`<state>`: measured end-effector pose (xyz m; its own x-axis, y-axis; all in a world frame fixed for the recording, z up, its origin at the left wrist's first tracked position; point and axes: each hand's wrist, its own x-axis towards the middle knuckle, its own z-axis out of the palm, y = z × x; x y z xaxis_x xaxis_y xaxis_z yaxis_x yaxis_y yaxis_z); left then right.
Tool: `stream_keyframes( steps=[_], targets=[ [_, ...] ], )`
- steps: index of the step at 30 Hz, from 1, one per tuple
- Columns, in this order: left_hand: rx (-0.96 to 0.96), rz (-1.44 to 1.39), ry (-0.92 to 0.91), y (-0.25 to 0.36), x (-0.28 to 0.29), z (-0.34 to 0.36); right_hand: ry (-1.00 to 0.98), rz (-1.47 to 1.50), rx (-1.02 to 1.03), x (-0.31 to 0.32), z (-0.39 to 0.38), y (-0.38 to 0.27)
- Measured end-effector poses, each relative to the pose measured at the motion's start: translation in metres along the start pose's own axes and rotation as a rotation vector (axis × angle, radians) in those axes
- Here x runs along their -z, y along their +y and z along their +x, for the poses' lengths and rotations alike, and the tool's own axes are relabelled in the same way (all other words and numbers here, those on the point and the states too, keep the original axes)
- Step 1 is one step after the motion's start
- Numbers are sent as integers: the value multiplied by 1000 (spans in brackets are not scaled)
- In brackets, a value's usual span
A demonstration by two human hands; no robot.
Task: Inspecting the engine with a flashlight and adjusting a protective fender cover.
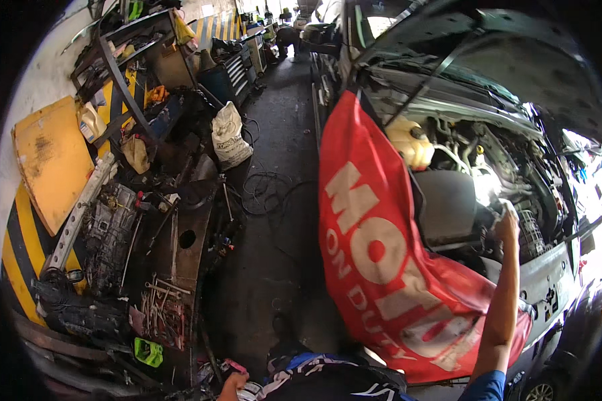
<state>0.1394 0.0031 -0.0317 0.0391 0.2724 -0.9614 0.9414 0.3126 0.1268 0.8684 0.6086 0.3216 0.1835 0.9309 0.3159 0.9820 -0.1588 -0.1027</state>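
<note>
My right arm reaches over a red fender cover [388, 240] with white lettering, into the open engine bay of a vehicle. My right hand [507, 222] is closed beside a very bright spot among the engine parts; glare and blur hide what it grips. A flat dark grey engine cover [446, 206] lies to its left, and a ribbed part [532, 232] is close on its right. Low at the bottom edge, my left hand [233, 385] appears curled next to a small red-pink thing [235, 366]; what its fingers hold is unclear.
A cream-coloured reservoir [410, 143] stands by the cover's upper edge, under a raised hood [542, 67]. At left, a bench [192, 264] bears several wrenches [164, 301] and greasy parts. A white sack [231, 137] and dark cables [267, 190] lie along the aisle.
</note>
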Motion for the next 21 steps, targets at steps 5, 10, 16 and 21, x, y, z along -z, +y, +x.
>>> stream_keyframes(
  steps=[5,10,16,21],
  targets=[
    [-358,173,401,-86,45,22,342,-174,-35,47,-8,-140],
    [-2,-874,883,-139,158,-2,176,680,425,48,-123,-395],
    [-38,-1091,1225,-151,302,-28,-1031,379,1111,-47,-202,-601],
    [-191,-1503,1138,-134,403,-12,-1308,402,1109,-143,-166,-651]
  ],
)
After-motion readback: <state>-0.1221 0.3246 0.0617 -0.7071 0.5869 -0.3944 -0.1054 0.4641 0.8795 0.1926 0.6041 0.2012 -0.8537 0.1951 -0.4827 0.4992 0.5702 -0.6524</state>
